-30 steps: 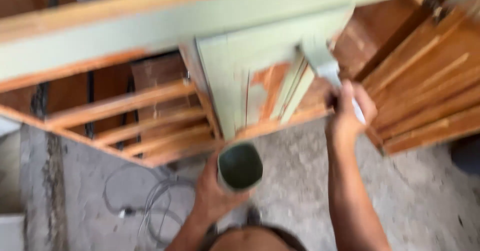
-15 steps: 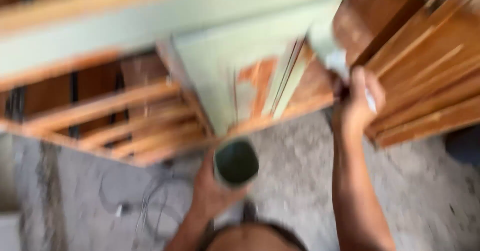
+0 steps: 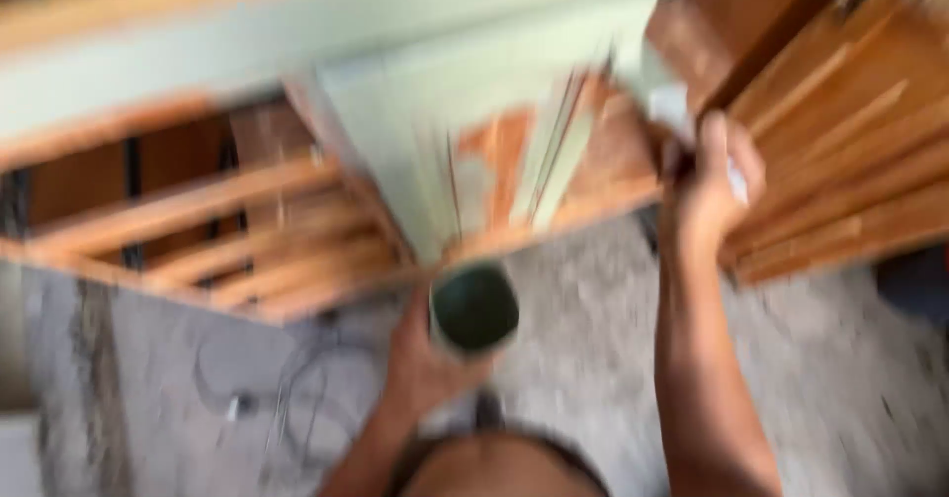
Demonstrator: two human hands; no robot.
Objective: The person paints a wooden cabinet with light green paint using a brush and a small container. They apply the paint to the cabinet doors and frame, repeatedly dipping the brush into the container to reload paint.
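The picture is blurred by motion. My left hand (image 3: pixel 420 363) grips a round can of dark green paint (image 3: pixel 474 307) from below, just under a wooden furniture frame. My right hand (image 3: pixel 707 185) is raised and closed on a paintbrush (image 3: pixel 672 106), whose pale bristles rest against the edge of a light green painted panel (image 3: pixel 474 121). An orange-brown unpainted patch (image 3: pixel 499 166) shows in the middle of that panel. A long rail (image 3: pixel 247 47) painted the same light green runs across the top.
Bare wooden slats (image 3: pixel 198 220) lie to the left below the rail, and more brown slats (image 3: pixel 850 161) stand at the right. A grey concrete floor (image 3: pixel 593 359) lies beneath, with a loose cable (image 3: pixel 287 398) at the lower left.
My right hand and the brush have shifted slightly right along the panel's edge. The can stays under the panel. The view has grown more blurred.
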